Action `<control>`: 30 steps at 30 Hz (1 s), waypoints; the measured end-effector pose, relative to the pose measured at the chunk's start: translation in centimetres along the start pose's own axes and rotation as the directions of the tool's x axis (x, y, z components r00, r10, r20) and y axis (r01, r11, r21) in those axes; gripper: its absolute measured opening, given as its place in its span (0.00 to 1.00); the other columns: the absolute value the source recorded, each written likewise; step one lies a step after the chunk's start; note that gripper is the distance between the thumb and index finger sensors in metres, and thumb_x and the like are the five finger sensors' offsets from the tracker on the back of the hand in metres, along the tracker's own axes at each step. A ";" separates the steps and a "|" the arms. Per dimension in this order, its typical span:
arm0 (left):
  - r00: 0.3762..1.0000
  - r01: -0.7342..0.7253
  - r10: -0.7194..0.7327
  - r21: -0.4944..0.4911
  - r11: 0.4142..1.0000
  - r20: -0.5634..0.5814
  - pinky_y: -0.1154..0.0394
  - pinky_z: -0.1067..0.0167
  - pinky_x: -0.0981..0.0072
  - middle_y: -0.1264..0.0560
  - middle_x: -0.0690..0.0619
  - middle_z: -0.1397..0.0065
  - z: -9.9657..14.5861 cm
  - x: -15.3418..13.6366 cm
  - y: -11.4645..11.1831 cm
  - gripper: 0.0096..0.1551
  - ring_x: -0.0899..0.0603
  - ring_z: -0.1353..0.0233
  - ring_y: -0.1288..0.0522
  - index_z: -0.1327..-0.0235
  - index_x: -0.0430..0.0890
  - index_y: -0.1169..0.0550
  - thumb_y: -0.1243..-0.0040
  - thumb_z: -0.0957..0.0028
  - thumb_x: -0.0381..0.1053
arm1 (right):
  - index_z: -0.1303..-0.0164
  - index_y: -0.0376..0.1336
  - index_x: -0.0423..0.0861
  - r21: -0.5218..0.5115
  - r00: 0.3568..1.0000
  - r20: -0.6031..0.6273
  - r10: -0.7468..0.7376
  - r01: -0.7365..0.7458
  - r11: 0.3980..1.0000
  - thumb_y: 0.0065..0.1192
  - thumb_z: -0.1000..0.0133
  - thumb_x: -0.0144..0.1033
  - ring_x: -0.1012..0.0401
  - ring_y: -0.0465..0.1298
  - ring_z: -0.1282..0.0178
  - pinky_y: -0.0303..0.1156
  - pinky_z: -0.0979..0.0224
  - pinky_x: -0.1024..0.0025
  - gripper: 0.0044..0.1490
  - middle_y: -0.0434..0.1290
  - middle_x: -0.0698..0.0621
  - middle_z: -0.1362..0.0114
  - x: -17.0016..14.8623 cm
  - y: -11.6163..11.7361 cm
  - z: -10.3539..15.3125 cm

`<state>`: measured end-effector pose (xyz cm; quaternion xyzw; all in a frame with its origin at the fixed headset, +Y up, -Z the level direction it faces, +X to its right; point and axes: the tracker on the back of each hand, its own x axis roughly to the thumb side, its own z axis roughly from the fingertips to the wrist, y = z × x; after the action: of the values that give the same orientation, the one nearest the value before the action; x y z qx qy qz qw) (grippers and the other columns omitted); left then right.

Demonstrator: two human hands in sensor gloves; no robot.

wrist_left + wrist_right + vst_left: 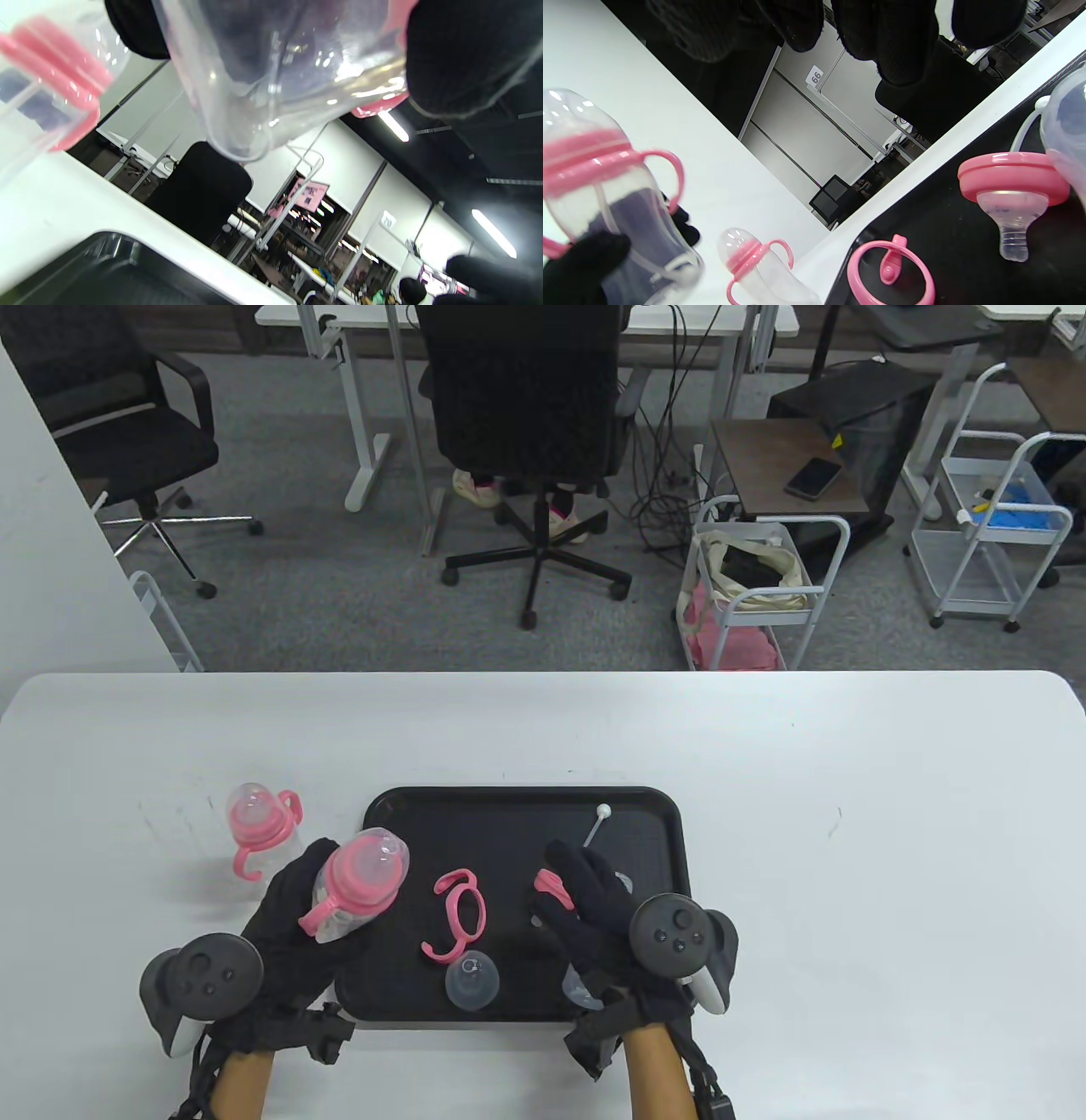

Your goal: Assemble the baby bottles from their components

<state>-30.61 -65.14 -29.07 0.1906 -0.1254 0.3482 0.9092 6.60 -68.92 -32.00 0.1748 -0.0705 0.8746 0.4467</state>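
We are gripping a capped bottle in our left hand, right hand reaching relaxed over tray | one finished bottle standing far left | handle ring, dome cap, nipple collar, straw still lying loose.

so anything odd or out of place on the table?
Nothing spilled or broken. One finished bottle stands on the table left of the tray. The left hand holds a second bottle tilted. Handle ring, cap and straw lie loose in the tray, as unassembled parts would.

Even overhead light, soft shadows on the table; wrist views blur close objects, ceiling strip lights flaring upper right.
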 end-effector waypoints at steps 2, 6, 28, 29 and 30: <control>1.000 -0.015 0.016 0.046 0.999 -0.021 0.35 0.24 0.33 0.36 0.54 0.16 0.0 -0.1 1.3 0.60 0.43 0.17 0.31 0.16 0.57 0.43 0.29 0.59 0.73 | 0.13 0.52 0.44 0.002 1.000 0.000 0.013 -0.013 1.000 0.56 0.33 0.56 0.36 0.68 0.24 0.60 0.26 0.28 0.43 0.56 0.33 0.15 0.0 0.0 0.0; 0.996 -0.030 0.042 0.143 0.989 -0.081 0.37 0.23 0.34 0.40 0.54 0.17 0.2 -0.4 4.2 0.59 0.42 0.20 0.39 0.16 0.62 0.44 0.30 0.59 0.75 | 0.13 0.52 0.44 -0.008 0.999 0.000 0.050 -0.050 0.999 0.56 0.33 0.55 0.36 0.68 0.24 0.58 0.25 0.27 0.43 0.56 0.33 0.15 -0.1 -0.2 0.0; 0.817 0.032 0.113 0.239 0.970 -0.566 0.30 0.25 0.43 0.34 0.63 0.18 3.9 -12.4 6.5 0.59 0.47 0.19 0.31 0.19 0.67 0.40 0.22 0.64 0.72 | 0.13 0.52 0.44 -0.023 0.998 0.032 0.055 -0.054 0.998 0.57 0.33 0.55 0.36 0.68 0.24 0.56 0.25 0.25 0.43 0.56 0.33 0.15 0.1 -0.4 0.1; 0.794 0.068 0.096 0.244 0.968 -0.600 0.30 0.25 0.44 0.33 0.63 0.18 4.2 -13.0 6.3 0.59 0.47 0.20 0.31 0.19 0.67 0.40 0.22 0.65 0.72 | 0.13 0.52 0.44 -0.023 0.998 0.032 0.056 -0.056 0.998 0.57 0.33 0.55 0.36 0.68 0.24 0.56 0.25 0.25 0.43 0.56 0.33 0.15 0.1 -0.4 0.1; 0.784 0.062 0.101 0.239 0.969 -0.613 0.30 0.25 0.45 0.33 0.63 0.18 4.4 -13.4 6.1 0.59 0.48 0.20 0.31 0.19 0.67 0.40 0.22 0.64 0.72 | 0.13 0.52 0.44 -0.023 0.998 0.033 0.057 -0.056 0.998 0.57 0.33 0.55 0.36 0.68 0.24 0.56 0.25 0.25 0.43 0.57 0.33 0.15 0.1 -0.4 0.1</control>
<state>-44.93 -70.73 -28.35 0.1753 0.2225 0.4138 0.8652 6.86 -68.60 -31.87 0.1825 -0.0926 0.8829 0.4225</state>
